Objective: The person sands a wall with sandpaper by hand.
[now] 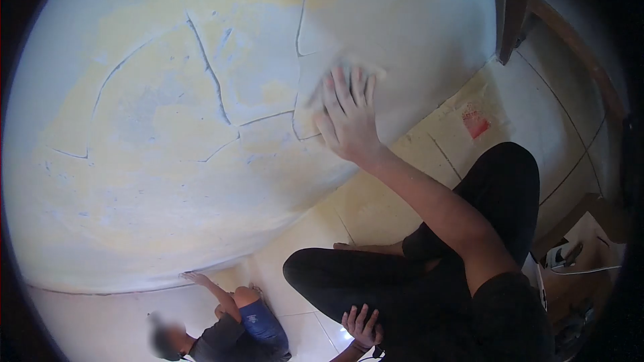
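Observation:
My right hand (350,117) presses flat on the wall (261,181), fingers over a pale, thin sheet that looks like sandpaper (380,74). Most of that sheet is hidden under my fingers. Yellow and whitish patches cover the wall, with dark grooves or cracks running across it to the left of this hand. My left hand (362,326) rests against my dark-clothed leg, its fingers apart and nothing seen in them. Something dark is at its wrist.
At the lower left another person (225,335) sits by the wall, one hand touching its lower edge. A red patch (476,122) marks the tiled floor (416,167). An open cardboard box (583,255) with items inside stands at right, below a brown wooden post (513,7).

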A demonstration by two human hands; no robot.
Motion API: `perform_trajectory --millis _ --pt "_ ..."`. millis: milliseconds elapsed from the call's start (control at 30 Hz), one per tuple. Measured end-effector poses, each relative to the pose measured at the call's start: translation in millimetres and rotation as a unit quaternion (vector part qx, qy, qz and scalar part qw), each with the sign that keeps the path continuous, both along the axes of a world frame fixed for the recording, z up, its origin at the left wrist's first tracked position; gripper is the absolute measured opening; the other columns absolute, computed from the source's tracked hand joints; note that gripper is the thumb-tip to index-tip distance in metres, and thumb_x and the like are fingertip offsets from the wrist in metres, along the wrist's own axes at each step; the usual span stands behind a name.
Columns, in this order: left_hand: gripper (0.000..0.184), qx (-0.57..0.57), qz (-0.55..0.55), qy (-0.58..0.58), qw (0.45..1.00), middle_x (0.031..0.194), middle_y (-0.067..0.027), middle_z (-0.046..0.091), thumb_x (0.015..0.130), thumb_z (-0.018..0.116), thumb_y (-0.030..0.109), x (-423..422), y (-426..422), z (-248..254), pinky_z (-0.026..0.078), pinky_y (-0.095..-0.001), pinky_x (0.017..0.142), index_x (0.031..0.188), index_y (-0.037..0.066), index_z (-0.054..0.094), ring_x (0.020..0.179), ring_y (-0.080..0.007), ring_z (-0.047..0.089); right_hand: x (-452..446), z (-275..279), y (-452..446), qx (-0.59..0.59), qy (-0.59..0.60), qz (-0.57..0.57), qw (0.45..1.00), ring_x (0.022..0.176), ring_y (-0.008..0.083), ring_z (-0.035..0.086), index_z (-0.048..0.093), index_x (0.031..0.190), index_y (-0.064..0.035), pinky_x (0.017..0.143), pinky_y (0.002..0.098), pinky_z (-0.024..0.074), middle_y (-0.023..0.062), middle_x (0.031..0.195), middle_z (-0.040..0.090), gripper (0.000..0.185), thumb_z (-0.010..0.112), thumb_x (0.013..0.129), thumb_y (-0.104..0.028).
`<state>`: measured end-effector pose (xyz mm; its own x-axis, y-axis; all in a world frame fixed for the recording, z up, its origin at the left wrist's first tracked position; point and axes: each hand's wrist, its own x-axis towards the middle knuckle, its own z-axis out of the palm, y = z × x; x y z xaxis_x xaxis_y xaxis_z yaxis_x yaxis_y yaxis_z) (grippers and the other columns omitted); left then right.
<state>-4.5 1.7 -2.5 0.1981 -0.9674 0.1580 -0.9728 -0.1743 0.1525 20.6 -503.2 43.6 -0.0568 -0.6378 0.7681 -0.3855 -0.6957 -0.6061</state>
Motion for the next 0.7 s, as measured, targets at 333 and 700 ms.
perform_trajectory --millis 333,700 --pt "0.037 -0.009 -0.002 0.002 1.000 0.127 -0.0097 0.058 0.078 0.053 0.028 3.4 -3.5 0.5 0.023 -0.0498 0.107 0.109 0.017 0.068 0.129 -0.0317 0.042 -11.8 13.4 -6.7 0.002 0.011 -0.011 1.000 0.137 0.0488 0.023 0.035 0.141 0.0012 0.107 0.0652 0.0176 0.0199 0.152 0.024 0.063 0.053 0.090 -0.031" --pt "0.036 -0.022 0.014 0.006 1.000 0.126 -0.0087 0.058 0.082 0.051 0.031 -1.9 -1.3 -0.9 0.023 -0.0500 0.107 0.110 0.017 0.068 0.128 -0.0314 0.042 -55.5 64.1 -63.3 -0.004 -0.107 -0.092 0.990 0.139 0.0516 0.014 0.026 0.144 0.0060 0.112 0.0603 0.0075 0.0265 0.152 0.020 0.065 0.047 0.092 -0.026"
